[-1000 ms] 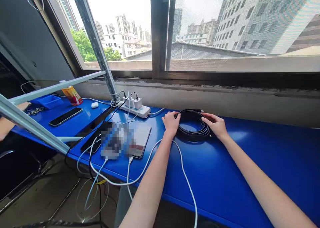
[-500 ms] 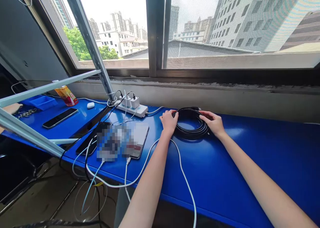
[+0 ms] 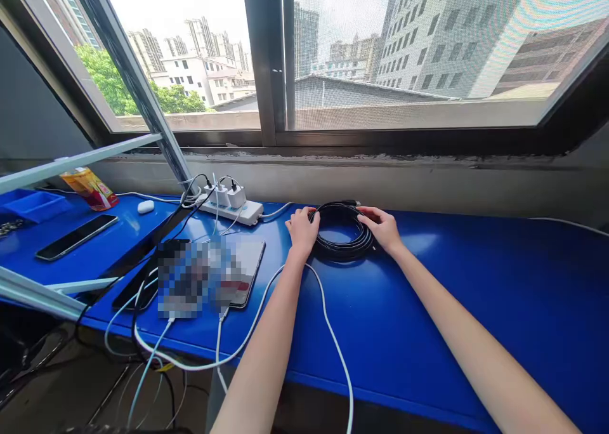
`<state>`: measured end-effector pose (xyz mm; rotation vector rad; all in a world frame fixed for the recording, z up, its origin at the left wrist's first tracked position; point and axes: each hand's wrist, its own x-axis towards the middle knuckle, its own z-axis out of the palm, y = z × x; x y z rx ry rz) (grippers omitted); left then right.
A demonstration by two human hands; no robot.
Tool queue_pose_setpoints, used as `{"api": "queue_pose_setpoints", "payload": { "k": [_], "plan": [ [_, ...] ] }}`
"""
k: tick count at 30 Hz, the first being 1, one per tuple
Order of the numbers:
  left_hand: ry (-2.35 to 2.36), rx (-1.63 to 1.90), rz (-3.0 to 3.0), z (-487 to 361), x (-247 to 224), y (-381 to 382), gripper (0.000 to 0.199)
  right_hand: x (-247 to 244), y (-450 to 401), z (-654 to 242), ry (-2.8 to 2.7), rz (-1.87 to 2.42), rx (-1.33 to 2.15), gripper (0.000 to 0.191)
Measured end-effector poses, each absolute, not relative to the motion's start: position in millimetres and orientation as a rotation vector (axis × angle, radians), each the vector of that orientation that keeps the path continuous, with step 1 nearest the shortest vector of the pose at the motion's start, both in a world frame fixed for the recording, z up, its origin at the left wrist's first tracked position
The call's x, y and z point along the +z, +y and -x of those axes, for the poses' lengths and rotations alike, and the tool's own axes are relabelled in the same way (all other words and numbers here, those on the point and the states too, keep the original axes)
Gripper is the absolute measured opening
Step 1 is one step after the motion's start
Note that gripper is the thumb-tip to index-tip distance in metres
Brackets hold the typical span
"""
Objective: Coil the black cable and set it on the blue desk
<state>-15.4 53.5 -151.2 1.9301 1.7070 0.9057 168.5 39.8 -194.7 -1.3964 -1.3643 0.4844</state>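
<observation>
A coil of black cable [image 3: 343, 251] lies on the blue table [image 3: 409, 332] near the wall, with a plug end at its far side. My left hand [image 3: 303, 230] grips the coil's left side, thumb on top and fingers round the outer edge. At the opposite side my right hand [image 3: 382, 230] pinches the coil between thumb and fingers. The undersides of both hands' fingers are partly hidden.
Left of the coil stands a white power strip [image 3: 250, 215] with chargers plugged in. A phone [image 3: 252, 263] and a pixelated patch lie in front of it. A white cable [image 3: 333, 326] crosses under my left forearm. A metal frame [image 3: 143, 85] rises at left.
The view has turned slightly to the right, so everything appears shifted left. Both hands keep their hold on the coil, which stays in about the same spot on the table.
</observation>
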Motion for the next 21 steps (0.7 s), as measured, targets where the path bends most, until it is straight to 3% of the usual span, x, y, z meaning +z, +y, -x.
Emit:
{"api": "queue_pose_setpoints", "payload": {
  "k": [21],
  "plan": [
    [1.714,0.897,-1.946,14.5,-151.2,53.3,0.019,-193.8,38.1,-169.2,-1.374,1.387,0.481,0.025]
  ]
}}
